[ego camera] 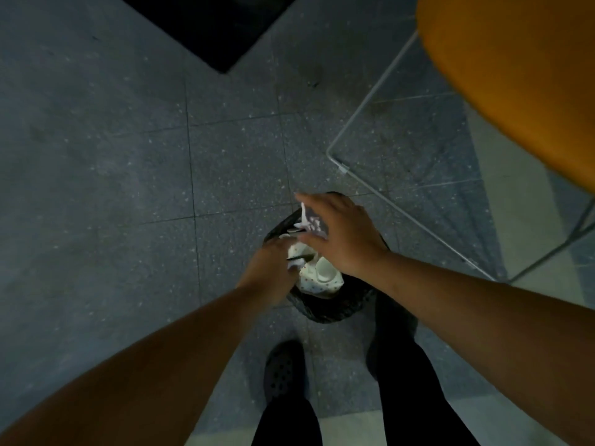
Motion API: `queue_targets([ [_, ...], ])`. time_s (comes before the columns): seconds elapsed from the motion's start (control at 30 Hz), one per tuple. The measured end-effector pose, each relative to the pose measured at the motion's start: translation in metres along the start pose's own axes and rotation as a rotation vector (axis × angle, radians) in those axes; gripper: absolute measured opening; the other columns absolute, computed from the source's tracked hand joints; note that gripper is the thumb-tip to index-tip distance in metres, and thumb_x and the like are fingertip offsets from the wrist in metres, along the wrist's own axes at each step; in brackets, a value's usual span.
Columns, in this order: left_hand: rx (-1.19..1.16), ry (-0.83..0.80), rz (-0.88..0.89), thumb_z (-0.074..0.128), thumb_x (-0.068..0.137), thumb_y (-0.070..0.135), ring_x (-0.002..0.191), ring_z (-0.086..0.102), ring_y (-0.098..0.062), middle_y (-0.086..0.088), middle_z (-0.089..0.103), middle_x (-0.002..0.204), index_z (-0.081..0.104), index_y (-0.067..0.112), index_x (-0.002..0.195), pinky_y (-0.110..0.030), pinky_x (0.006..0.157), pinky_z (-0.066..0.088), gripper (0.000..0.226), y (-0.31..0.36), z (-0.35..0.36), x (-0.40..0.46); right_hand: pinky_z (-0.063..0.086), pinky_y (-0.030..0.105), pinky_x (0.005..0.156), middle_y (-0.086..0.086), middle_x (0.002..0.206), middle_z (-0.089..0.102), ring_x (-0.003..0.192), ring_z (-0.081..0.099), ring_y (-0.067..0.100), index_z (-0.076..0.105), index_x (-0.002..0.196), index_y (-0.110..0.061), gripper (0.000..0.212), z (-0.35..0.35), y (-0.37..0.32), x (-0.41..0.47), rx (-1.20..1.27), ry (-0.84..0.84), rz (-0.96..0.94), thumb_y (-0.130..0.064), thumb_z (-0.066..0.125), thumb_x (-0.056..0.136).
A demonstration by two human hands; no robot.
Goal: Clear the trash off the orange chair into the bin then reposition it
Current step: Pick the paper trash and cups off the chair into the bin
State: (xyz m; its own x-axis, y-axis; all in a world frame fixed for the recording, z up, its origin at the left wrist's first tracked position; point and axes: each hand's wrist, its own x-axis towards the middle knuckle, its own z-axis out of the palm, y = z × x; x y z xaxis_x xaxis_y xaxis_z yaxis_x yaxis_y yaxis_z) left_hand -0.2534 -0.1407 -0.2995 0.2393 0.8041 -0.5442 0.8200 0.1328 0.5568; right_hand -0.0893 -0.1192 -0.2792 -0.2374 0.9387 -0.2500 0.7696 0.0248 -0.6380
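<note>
A black mesh bin (328, 309) stands on the floor just in front of my feet. White crumpled paper and a cup (317, 276) lie inside it. Both my hands hover over its mouth. My right hand (341, 235) has its fingers spread, and a white scrap of trash (308, 222) sits just under them, between thumb and forefinger. My left hand (269, 268) points down into the bin with its fingers curled near a thin dark stick (296, 258); its grip is hidden. The orange chair (515, 91) is at the upper right; the part of its seat in view is bare.
The chair's thin white metal frame (354, 123) rests on the grey speckled tile floor, right of the bin. A black mat (209, 24) lies at the top. My dark shoes (283, 371) and trouser legs stand directly behind the bin.
</note>
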Motion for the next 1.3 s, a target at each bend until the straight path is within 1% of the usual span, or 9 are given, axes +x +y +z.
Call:
queue_targets([
  [0.1,0.042,0.118,-0.001,0.058,0.088,0.011,0.105,0.061,-0.028,-0.008,0.059,0.119,0.058,0.017,0.123,-0.033,0.084,0.05,0.036,-0.002,-0.017,0.008,0.02,0.048,0.114,-0.001,0.151,0.037,0.139,0.031,0.023,0.027,0.148,-0.033,0.078,0.012,0.011,0.002,-0.231,-0.19,-0.019,-0.046,0.068,0.082],
  [0.3,0.069,0.137,0.004,0.061,0.087,0.007,0.112,0.057,-0.026,-0.009,0.054,0.127,0.052,0.016,0.131,-0.032,0.088,0.049,0.046,0.01,-0.053,0.017,0.016,0.045,0.116,0.0,0.153,0.034,0.14,0.03,0.024,0.034,0.145,-0.029,0.073,-0.005,0.009,-0.006,-0.251,-0.149,0.006,-0.046,0.067,0.082],
  [0.57,0.041,0.169,0.22,0.06,0.089,0.013,0.108,0.058,-0.022,-0.007,0.055,0.126,0.054,0.016,0.129,-0.031,0.091,0.05,0.04,0.089,-0.093,0.021,0.046,0.039,0.098,0.004,0.13,0.054,0.119,0.05,0.021,0.055,0.129,-0.017,0.039,-0.088,-0.014,-0.006,0.139,0.191,0.093,-0.024,0.061,0.091],
  [0.7,0.022,0.195,0.322,0.061,0.088,0.012,0.102,0.058,-0.022,-0.008,0.056,0.12,0.055,0.014,0.125,-0.037,0.088,0.052,0.037,0.153,-0.117,0.031,0.042,0.025,0.09,0.002,0.124,0.058,0.112,0.052,0.013,0.058,0.123,-0.016,0.03,-0.143,-0.026,-0.006,0.257,0.373,0.125,-0.018,0.059,0.093],
  [0.87,-0.003,0.256,0.435,0.06,0.09,0.013,0.11,0.057,-0.022,-0.009,0.057,0.123,0.056,0.013,0.123,-0.029,0.09,0.048,0.034,0.226,-0.131,0.047,0.042,0.023,0.09,-0.001,0.124,0.061,0.114,0.053,0.011,0.06,0.118,-0.018,0.023,-0.208,-0.018,-0.009,0.502,0.527,0.231,-0.018,0.056,0.096],
  [1.0,0.0,0.231,0.502,0.057,0.093,0.017,0.111,0.055,-0.026,-0.007,0.053,0.129,0.052,0.016,0.129,-0.043,0.09,0.05,0.036,0.283,-0.118,0.069,0.045,0.028,0.087,-0.001,0.118,0.063,0.111,0.055,0.012,0.063,0.113,-0.021,0.02,-0.258,0.025,-0.017,0.425,0.683,0.3,-0.019,0.058,0.094],
  [1.13,0.09,0.119,0.533,0.056,0.093,0.017,0.099,0.054,-0.03,-0.008,0.044,0.139,0.045,0.019,0.135,-0.039,0.082,0.047,0.043,0.332,-0.089,0.098,0.047,0.04,0.09,0.002,0.115,0.062,0.109,0.054,0.019,0.065,0.109,-0.02,0.02,-0.295,0.087,-0.029,0.28,0.781,0.371,-0.015,0.062,0.09],
  [1.2,0.119,0.064,0.564,0.059,0.088,0.014,0.113,0.049,-0.032,-0.009,0.044,0.139,0.043,0.019,0.138,-0.04,0.09,0.045,0.053,0.353,-0.074,0.111,0.045,0.045,0.091,0.007,0.119,0.06,0.112,0.052,0.03,0.064,0.109,-0.019,0.023,-0.306,0.114,-0.037,0.174,0.771,0.395,-0.014,0.063,0.086],
  [1.3,0.14,0.003,0.529,0.065,0.082,0.015,0.133,0.034,-0.028,-0.007,0.04,0.145,0.035,0.019,0.144,-0.043,0.105,0.037,0.069,0.376,-0.051,0.128,0.043,0.041,0.096,0.008,0.123,0.059,0.117,0.049,0.032,0.065,0.113,-0.018,0.032,-0.31,0.143,-0.045,0.049,0.75,0.402,-0.012,0.062,0.083],
])
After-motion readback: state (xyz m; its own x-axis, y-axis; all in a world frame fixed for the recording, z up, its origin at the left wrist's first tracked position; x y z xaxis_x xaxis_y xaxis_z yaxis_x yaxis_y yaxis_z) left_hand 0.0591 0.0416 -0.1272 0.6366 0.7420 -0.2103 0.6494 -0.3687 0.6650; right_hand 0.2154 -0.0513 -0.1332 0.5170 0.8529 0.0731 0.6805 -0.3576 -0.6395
